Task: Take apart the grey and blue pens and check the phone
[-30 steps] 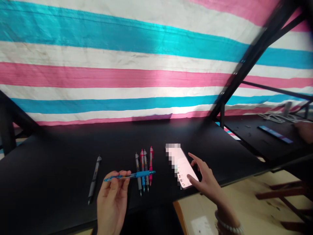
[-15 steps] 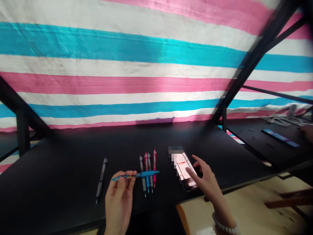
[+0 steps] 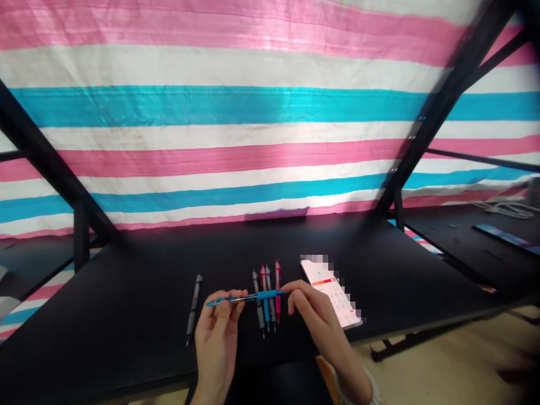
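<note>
My left hand [image 3: 219,332] pinches a blue pen [image 3: 248,296] near its tip and holds it level above the black table [image 3: 126,304]. My right hand [image 3: 314,312] has its fingertips at the pen's blue grip end; whether they clasp it I cannot tell. Under the pen lie several pens [image 3: 266,295] side by side, grey, pink and blue. A lit phone [image 3: 331,292] lies flat to the right of them, partly behind my right hand.
A lone grey pen [image 3: 194,306] lies left of my left hand. A striped pink, white and blue tarp [image 3: 236,129] hangs behind the table. Black frame bars [image 3: 439,107] slant at both sides. Another black table [image 3: 485,247] with cables stands to the right.
My right hand left the phone screen and moved left to the blue pen's end. The left hand kept holding the pen. The camera view shifted rightward across the scene.
</note>
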The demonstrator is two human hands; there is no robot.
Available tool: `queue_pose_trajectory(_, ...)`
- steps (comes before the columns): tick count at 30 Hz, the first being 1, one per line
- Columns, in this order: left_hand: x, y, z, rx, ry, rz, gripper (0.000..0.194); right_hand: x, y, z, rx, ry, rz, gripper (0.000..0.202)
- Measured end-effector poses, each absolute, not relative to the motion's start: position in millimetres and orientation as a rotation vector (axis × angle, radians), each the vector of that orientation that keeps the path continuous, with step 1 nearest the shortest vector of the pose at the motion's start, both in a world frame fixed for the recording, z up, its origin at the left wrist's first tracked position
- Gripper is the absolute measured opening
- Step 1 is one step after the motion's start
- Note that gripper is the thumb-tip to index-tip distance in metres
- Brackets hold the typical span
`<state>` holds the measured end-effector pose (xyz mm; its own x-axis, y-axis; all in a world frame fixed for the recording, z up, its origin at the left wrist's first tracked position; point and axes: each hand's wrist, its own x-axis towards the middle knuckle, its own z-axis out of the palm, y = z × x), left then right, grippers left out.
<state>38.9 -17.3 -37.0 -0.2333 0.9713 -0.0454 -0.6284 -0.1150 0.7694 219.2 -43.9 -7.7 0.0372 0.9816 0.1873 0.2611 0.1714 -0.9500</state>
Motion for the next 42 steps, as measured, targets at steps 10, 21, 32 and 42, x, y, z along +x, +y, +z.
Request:
queue_pose_trajectory(10,42.7,-23.1,-29.8,0.866,0.686,1.547,0.026,225.4,-40.1,-14.5,-1.157,-1.499,1.316,0.061)
queue_pose_trajectory(21,39.7,-8.0,-19.6,0.752,0.865,1.666,0.03,205.7,-14.7,-15.1,-1.255,-1.698,0.828,0.028)
queue_pose_trajectory(32,32.9,-13.0,-18.0,0.882,0.809,1.535,0.024,216.9,-42.0,-8.8,-1.393,-2.108,0.389,0.026)
queue_pose_trajectory(42,26.7,-11.1,-31.8,0.708,0.692,1.613,0.031,295.0,-72.0,-12.4,-1.452,-1.78,0.447,0.032)
